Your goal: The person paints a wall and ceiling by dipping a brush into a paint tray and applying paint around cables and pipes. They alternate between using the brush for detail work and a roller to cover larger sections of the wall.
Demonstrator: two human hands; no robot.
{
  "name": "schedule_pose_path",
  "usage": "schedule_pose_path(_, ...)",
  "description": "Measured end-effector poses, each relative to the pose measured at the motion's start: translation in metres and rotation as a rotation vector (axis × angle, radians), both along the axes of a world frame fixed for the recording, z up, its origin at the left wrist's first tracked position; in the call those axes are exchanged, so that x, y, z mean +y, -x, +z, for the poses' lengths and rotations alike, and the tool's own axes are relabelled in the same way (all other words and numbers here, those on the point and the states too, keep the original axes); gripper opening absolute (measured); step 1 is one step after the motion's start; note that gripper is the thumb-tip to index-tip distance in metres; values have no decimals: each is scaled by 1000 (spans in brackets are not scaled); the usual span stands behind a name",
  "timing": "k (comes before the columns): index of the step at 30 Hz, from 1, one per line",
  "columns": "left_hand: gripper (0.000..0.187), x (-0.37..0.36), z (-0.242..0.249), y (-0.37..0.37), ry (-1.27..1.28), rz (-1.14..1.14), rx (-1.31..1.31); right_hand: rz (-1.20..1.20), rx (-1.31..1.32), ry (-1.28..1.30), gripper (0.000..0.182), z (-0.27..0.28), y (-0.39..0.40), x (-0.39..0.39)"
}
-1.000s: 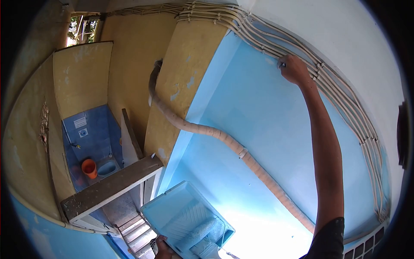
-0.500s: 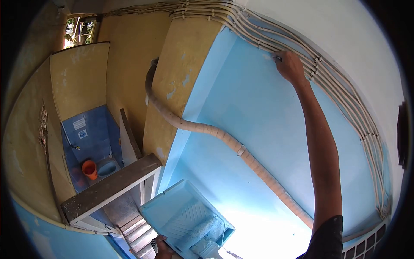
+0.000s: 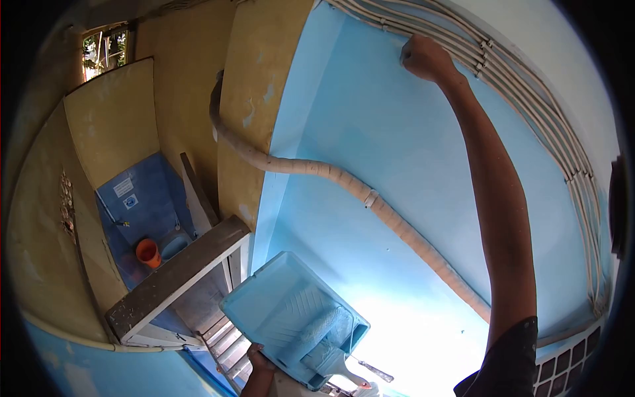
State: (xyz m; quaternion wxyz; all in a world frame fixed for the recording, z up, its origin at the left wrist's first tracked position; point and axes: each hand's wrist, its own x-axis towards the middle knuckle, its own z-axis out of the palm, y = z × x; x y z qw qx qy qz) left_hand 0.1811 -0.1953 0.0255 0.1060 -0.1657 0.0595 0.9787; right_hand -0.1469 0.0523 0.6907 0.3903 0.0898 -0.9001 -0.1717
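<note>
an orange bucket (image 3: 147,252) sits low on the floor at far left, beyond a wooden plank (image 3: 178,278). the left hand (image 3: 259,362) grips the lower edge of a light blue paint tray (image 3: 291,314) from below; a roller (image 3: 316,329) lies in the tray's well. the right hand (image 3: 426,59) is clenched against the blue wall (image 3: 397,159), just under the bundled conduits (image 3: 529,86); what it holds is hidden.

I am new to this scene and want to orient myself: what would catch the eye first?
The right hand is raised high, closed, against the light blue painted wall, just below the bundle of cream conduit pipes. At the bottom, the left hand holds a light blue plastic paint tray with a paint roller lying in it.
</note>
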Motion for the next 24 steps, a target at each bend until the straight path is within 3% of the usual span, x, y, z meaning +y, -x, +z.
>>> schedule_pose_path(1, 80, -1, 1, -2, 12, -1, 2, -82, -192, 19, 24, -3, -3, -8)
schedule_pose_path(2, 80, 0, -7, -1, -20, 9, 17, -86, -201, 24, 24, -14, -8, -12)
schedule_pose_path(4, 80, 0, 7, -1, -19, -3, 23, 228, -84, 180, 20, -52, -39, -18)
schedule_pose_path(7, 80, -1, 1, 0, -10, -31, 35, 326, -215, 267, 13, -128, -102, -22)
schedule_pose_path(9, 80, -3, -4, -4, 2, -54, 40, 252, -444, 404, 12, -182, -154, -22)
schedule_pose_path(10, 81, -3, -4, -4, -12, -45, 22, 324, -755, 415, 13, -240, -196, 0)
schedule_pose_path(12, 82, 0, 0, 0, -28, -26, 22, 400, -826, 481, 13, -306, -237, 18)
schedule_pose_path(13, 82, 0, 6, 0, -24, -2, 25, 243, -961, 523, 22, -318, -262, 18)
schedule_pose_path(17, 84, 2, 11, 2, -8, 35, 40, 142, -835, 983, 17, -359, -339, 42)
schedule_pose_path(19, 87, 3, 10, 4, 47, 28, 75, 88, -606, 1046, 13, -380, -373, 56)
schedule_pose_path(21, 88, 3, 24, 1, 77, 28, 71, -10, -592, 1250, 16, -392, -403, 66)
schedule_pose_path(24, 82, 3, 18, 3, 35, 55, 147, -22, -559, 1323, 21, -399, -435, 74)
